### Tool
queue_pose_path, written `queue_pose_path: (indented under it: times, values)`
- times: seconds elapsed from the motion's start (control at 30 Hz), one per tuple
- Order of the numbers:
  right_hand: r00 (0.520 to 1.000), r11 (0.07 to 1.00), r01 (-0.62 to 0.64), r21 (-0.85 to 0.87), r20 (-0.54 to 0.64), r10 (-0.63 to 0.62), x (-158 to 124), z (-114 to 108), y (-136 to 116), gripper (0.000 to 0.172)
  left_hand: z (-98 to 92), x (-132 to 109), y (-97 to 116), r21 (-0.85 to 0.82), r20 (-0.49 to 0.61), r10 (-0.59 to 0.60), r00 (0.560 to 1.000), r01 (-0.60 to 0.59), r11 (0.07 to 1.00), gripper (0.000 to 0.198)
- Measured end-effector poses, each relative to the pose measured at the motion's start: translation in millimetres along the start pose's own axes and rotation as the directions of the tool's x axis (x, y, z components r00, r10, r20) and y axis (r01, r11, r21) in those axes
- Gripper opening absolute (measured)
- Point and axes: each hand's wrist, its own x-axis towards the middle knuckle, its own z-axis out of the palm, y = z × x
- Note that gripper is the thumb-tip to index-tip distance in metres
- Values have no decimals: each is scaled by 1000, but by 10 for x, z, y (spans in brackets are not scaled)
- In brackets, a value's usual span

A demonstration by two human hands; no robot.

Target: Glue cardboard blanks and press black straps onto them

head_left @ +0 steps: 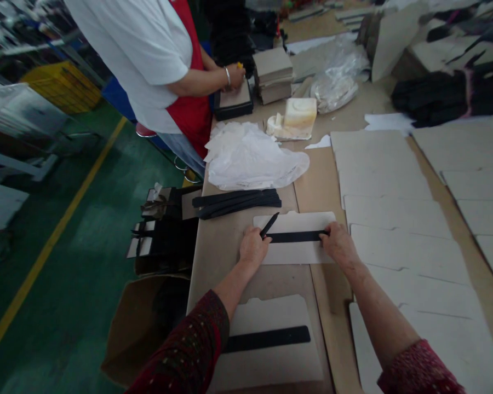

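Note:
A black strip [296,237] lies across a light grey board [291,254] on the table. Its left end is pinched by my left hand [253,246], which also has a dark pointed tool [270,224] between its fingers. My right hand [340,243] grips the strip's right end at the board's right edge. Nearer to me is a second board [271,369] with a black strip [271,338] across it. Several loose black strips [238,203] are bundled beyond my left hand.
Overlapping grey boards [386,169] cover the right side. A white plastic bag [254,158] and a yellowish block [301,117] sit further back. Across the table's left edge, a person in a red apron [191,120] handles a black box [234,106]. An open carton [135,328] stands below left.

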Motion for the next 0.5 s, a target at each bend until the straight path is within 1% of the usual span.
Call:
queue_pose_path:
  times: [0.13,0.2,0.33,0.43,0.5]
  values:
    - [999,998,16,-53,-43,-19,-15,-133,-56,41,-79,-141,-90,24,-105,-43,994,45,999,39]
    - [999,998,-4,-67,-46,1,-5,-158,-67,49,-96,-207,-142,0,-129,-80,988,80,997,40]
    - [995,994,-97,-47,-29,96,52,-140,-71,62,-97,-230,-178,-79,-96,-186,978,179,981,39]
    - [986,986,-167,-12,-5,167,108,-137,-44,75,-108,-158,-191,-129,-61,-256,965,247,960,39]
    - [982,982,-190,8,21,189,132,-148,-8,78,-125,-104,-221,-175,-25,-289,957,280,944,36]
